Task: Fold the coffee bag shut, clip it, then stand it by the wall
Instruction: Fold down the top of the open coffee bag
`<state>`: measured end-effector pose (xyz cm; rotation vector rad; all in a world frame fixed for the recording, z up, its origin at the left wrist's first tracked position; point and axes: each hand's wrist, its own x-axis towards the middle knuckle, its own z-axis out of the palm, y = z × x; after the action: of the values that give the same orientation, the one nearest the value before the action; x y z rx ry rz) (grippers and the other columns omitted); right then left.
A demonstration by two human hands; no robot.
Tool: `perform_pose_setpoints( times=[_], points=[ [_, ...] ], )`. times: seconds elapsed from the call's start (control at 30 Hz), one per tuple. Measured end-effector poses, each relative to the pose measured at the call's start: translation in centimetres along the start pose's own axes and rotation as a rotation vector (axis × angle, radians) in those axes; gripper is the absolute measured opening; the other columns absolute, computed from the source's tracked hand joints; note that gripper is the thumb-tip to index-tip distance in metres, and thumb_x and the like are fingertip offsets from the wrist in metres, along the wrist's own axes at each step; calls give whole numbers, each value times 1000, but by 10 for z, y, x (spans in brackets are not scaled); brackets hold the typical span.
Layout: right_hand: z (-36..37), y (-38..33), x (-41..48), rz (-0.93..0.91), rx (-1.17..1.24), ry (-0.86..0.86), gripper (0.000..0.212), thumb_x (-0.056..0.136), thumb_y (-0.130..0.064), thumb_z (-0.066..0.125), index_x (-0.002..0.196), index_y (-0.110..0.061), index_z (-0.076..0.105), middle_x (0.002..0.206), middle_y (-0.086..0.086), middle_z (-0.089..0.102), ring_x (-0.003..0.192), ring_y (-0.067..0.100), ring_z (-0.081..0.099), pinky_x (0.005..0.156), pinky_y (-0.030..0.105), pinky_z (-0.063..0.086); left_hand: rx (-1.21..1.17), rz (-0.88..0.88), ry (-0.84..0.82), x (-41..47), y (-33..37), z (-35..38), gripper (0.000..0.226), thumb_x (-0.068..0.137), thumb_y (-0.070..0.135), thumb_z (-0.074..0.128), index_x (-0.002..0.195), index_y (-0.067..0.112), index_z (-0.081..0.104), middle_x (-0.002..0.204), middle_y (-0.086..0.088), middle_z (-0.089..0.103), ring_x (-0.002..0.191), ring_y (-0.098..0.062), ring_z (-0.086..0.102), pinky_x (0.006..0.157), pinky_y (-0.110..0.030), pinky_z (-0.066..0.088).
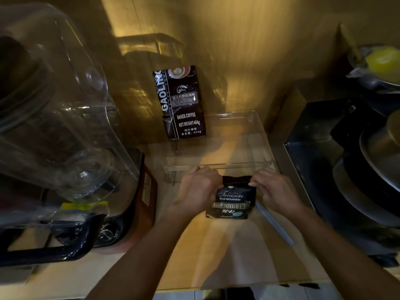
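Both hands grip the top of a small black coffee bag (232,202). The left hand (198,188) is closed over the bag's upper left corner, its fingers curled over the top edge; the right hand (273,188) pinches the upper right corner between thumb and fingers. The strip of bag between the hands looks bent over, though how far it is folded cannot be told. The bag's printed front faces up toward the camera, with "Treasure Blue Mountain" readable on it, and its bottom edge meets the wooden tabletop (216,252).

Just to the right of the bag, a long pale blue stick (273,224) lies on the tabletop, slanting away from the bag's lower right corner toward the near edge; whether it is a clip is not clear. Directly behind the bag stands a clear plastic tray (218,165) on thin legs, its front rim just beyond the knuckles. Farther behind the bag, a taller black coffee pack (183,105) marked "BAKED.COFFEE" leans against the wall (249,50). Well to the left of the bag is a blender (65,131) under a clear hood, and well to the right of it are dark stacked pans (368,174).
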<state>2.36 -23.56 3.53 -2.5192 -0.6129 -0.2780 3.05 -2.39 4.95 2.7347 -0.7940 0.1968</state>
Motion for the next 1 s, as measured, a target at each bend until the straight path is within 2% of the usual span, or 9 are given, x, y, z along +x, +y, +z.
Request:
perform_pose_setpoints(
  times=[0.13,0.27,0.33,0.4,0.43,0.6,0.73,0.87,1.0],
  points=[
    [5,-4,4,-55,56,-30,34,87,-30,40,68,-8,57,64,8,57,64,23,52,52,33,41,36,-40,4,-18,-14,-5,11,81,19,62,72,13,62,70,-4,66,71,-25,59,69,-36,40],
    [-2,9,4,44,81,-13,24,86,-16,53,67,-2,59,65,13,60,66,27,56,60,34,44,119,-377,-84,-42,-50,-16,11,85,24,55,83,19,64,88,-3,69,85,-22,60,90,-41,38],
    [-9,17,6,54,55,-40,16,83,-7,57,68,-2,60,68,14,61,68,29,57,63,33,43,176,-453,-70,-45,-50,-19,9,84,22,53,83,18,62,87,-4,67,79,-19,57,86,-38,40],
    [-11,18,9,20,23,-64,13,81,-5,59,69,-4,61,69,12,63,70,26,57,64,30,41,87,-378,71,-35,-27,-20,3,81,13,57,78,13,59,78,-8,64,68,-20,53,66,-32,43],
    [-10,17,9,18,22,-62,11,81,-3,62,69,-4,62,70,11,63,71,25,57,65,30,41,33,-315,119,-26,-15,-19,3,82,13,57,79,12,59,79,-9,63,69,-22,54,63,-32,44],
    [-5,17,5,112,60,-15,5,79,-3,64,74,-4,65,76,9,63,77,28,57,67,36,45,-119,-137,36,5,4,-2,22,86,28,56,104,15,58,101,-6,62,96,-24,52,82,-38,39],
    [-4,13,4,99,-5,3,1,77,-5,67,78,-5,67,81,12,64,81,30,56,70,37,41,-135,-123,49,11,8,8,12,89,16,53,95,11,62,93,-9,66,89,-27,53,75,-35,36],
    [-1,6,6,37,-148,39,15,74,-5,70,89,-10,67,88,9,67,82,29,58,71,32,30,-120,-95,41,14,8,12,7,86,10,53,88,10,59,88,-11,64,84,-28,53,66,-32,30],
    [18,-16,15,-82,-207,33,13,72,-4,68,82,-10,64,76,6,66,74,25,60,70,32,30,-110,-112,36,12,11,16,7,85,10,52,83,7,58,84,-13,62,82,-31,53,62,-38,36]
  ],
)
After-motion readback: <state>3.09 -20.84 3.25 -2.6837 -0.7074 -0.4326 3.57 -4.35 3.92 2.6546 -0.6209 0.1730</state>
